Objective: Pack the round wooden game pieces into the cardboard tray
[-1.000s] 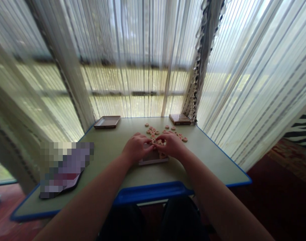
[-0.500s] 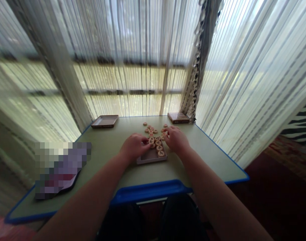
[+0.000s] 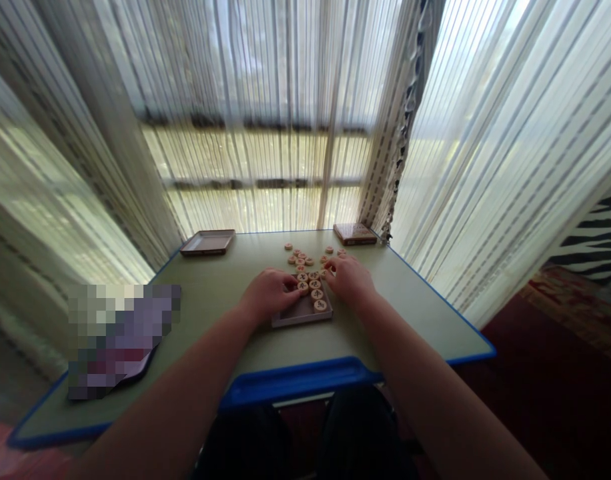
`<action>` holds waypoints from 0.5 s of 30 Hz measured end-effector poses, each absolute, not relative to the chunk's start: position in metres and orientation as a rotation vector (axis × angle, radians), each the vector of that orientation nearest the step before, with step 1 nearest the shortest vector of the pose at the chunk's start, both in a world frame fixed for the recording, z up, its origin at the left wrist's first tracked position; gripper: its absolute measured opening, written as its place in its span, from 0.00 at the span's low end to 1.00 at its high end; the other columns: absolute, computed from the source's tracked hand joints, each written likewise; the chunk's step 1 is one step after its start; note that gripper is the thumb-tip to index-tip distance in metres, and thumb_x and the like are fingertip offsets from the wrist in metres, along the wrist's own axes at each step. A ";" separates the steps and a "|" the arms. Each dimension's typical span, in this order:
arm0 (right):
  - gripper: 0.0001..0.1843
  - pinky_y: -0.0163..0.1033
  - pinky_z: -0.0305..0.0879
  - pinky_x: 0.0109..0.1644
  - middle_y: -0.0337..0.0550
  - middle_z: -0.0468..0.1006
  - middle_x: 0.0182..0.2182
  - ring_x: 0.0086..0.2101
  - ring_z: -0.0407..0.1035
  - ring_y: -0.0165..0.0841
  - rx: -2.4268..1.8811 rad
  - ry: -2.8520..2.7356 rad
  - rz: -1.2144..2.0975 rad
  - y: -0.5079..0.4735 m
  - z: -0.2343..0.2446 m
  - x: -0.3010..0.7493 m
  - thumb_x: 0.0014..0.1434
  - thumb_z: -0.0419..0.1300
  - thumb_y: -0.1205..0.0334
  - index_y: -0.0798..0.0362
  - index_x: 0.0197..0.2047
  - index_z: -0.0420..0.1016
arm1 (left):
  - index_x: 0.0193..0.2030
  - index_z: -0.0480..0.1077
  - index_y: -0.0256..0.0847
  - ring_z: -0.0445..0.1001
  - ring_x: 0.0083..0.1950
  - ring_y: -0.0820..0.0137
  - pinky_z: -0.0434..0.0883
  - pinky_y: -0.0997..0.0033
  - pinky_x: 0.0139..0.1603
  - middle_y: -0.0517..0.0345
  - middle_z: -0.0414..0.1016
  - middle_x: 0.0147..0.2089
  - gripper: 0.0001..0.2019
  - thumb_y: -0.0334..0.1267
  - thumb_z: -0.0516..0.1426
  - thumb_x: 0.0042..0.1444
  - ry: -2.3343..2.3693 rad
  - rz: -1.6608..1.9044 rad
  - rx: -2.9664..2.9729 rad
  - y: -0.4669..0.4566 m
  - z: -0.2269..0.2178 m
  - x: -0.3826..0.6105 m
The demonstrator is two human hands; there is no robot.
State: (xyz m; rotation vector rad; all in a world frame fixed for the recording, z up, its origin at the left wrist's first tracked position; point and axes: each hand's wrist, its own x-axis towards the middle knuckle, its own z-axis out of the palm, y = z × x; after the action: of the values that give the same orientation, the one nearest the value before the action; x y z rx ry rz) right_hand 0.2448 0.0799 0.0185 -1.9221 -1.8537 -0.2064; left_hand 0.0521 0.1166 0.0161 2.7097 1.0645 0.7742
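Observation:
A shallow open box [image 3: 301, 320] stands on the table in front of me, with several round wooden xiangqi pieces [image 3: 317, 294] lying face up in two columns. Thumb and fingers of my left hand [image 3: 265, 297] reach over the box's left side and close on a xiangqi piece [image 3: 302, 289] in the left column. My right hand [image 3: 353, 280] is at the box's far right corner, its fingers curled and pinched at a piece they mostly cover. Beyond the box, more loose pieces [image 3: 300, 261] lie scattered on the table, some close to my right fingertips.
The pale green table [image 3: 415, 313] has a blue rim and a blue front trough [image 3: 300, 381]. An open tray-like lid [image 3: 208, 243] lies at the far left, a flat closed box [image 3: 354, 233] at the far right. A pixelated flat object [image 3: 128, 343] lies at left. Curtains [image 3: 250, 133] hang behind.
Two pieces under my left fingers, overlapping before, now sit one behind the other in the left column. My right hand has shifted slightly left and nearer, uncovering a loose piece behind it.

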 end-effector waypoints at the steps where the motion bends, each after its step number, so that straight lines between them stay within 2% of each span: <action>1: 0.12 0.39 0.59 0.44 0.47 0.73 0.36 0.41 0.64 0.37 -1.924 -1.850 -0.200 0.080 0.019 0.245 0.53 0.53 0.59 0.51 0.37 0.75 | 0.32 0.76 0.44 0.70 0.32 0.67 0.64 0.69 0.35 0.56 0.76 0.30 0.14 0.50 0.54 0.48 1.066 0.777 2.702 0.116 0.016 0.052; 8: 0.12 0.39 0.58 0.46 0.46 0.73 0.35 0.40 0.65 0.36 -1.920 -1.844 -0.135 0.083 0.015 0.247 0.52 0.54 0.59 0.52 0.37 0.76 | 0.32 0.76 0.43 0.70 0.33 0.67 0.64 0.70 0.35 0.57 0.76 0.31 0.17 0.52 0.54 0.47 1.112 0.723 2.627 0.113 0.021 0.054; 11: 0.12 0.38 0.57 0.47 0.45 0.73 0.36 0.41 0.64 0.35 -1.805 -1.855 -0.118 0.083 0.015 0.244 0.52 0.54 0.61 0.51 0.38 0.76 | 0.33 0.76 0.42 0.70 0.32 0.69 0.63 0.71 0.35 0.56 0.76 0.30 0.19 0.53 0.53 0.48 1.115 0.684 2.609 0.112 0.023 0.054; 15: 0.13 0.37 0.56 0.48 0.43 0.72 0.38 0.41 0.63 0.34 -1.609 -1.915 -0.035 0.082 0.016 0.235 0.53 0.54 0.58 0.48 0.39 0.76 | 0.32 0.76 0.42 0.69 0.31 0.69 0.62 0.72 0.34 0.57 0.75 0.29 0.17 0.52 0.53 0.48 1.098 0.693 2.623 0.112 0.024 0.053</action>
State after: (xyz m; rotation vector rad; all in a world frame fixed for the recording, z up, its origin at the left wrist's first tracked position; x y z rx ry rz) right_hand 0.2353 0.0819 0.0164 -1.6089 -1.9146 -0.0353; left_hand 0.0533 0.1117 0.0235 2.6228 1.0975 0.6931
